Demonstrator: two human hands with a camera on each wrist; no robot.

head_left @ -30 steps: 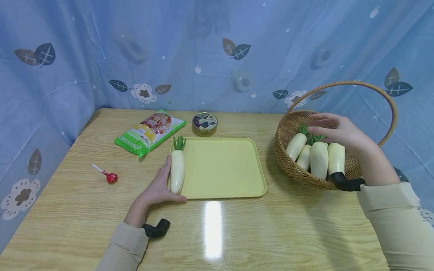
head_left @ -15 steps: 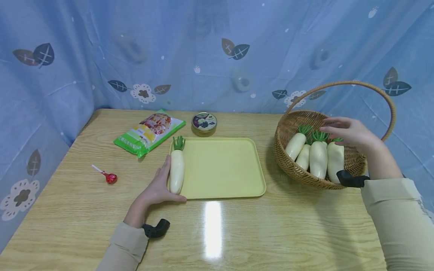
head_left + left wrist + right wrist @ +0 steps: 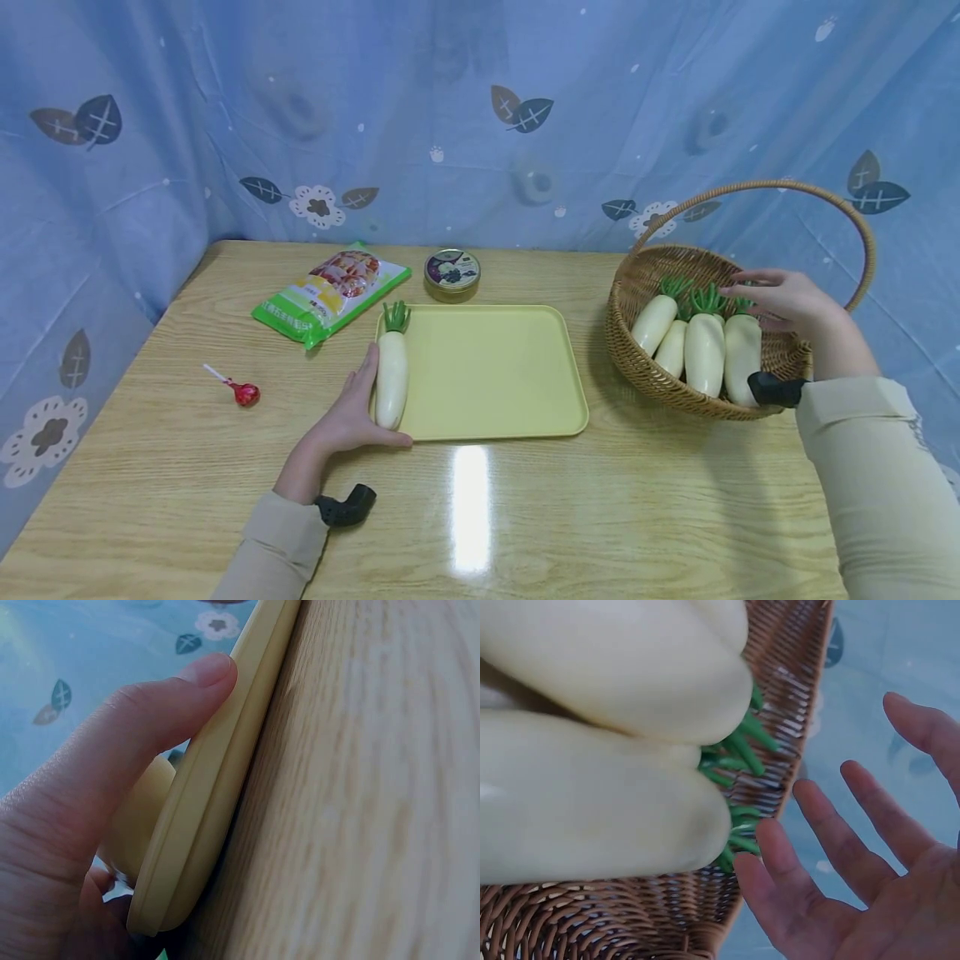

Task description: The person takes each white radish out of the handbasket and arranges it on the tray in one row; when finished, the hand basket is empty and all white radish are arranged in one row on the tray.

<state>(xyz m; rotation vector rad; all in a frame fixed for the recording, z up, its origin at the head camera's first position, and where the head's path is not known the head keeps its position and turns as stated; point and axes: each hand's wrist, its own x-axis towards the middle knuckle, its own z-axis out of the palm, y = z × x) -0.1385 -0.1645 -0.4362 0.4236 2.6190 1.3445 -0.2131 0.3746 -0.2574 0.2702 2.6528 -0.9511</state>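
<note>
On the left part of the yellow tray [image 3: 487, 375] lies a white radish [image 3: 392, 382] with green stalks. My left hand [image 3: 352, 417] rests on the tray's near left corner, fingers along the left edge. Its thumb [image 3: 206, 671] touches the near rim in the left wrist view. Several more white radishes [image 3: 705, 354] lie in a wicker basket [image 3: 645, 375] at the right. My right hand [image 3: 787, 304] hovers over the basket beside the rightmost radish [image 3: 600, 799]. With fingers spread and slightly bent, it holds nothing, its fingertips close to the green stalks [image 3: 742, 829].
Behind the tray stand a round tin [image 3: 452, 275] and a green-and-white food packet [image 3: 333, 293]. A red lollipop [image 3: 243, 393] lies at the left. The basket's tall handle [image 3: 780, 183] arches over its opening. A blue curtain [image 3: 450, 125] hangs behind the wooden table [image 3: 600, 517].
My right hand has moved to the right over the basket and slightly lower, off the middle radishes toward the rightmost one. The left hand and the tray have stayed in place.
</note>
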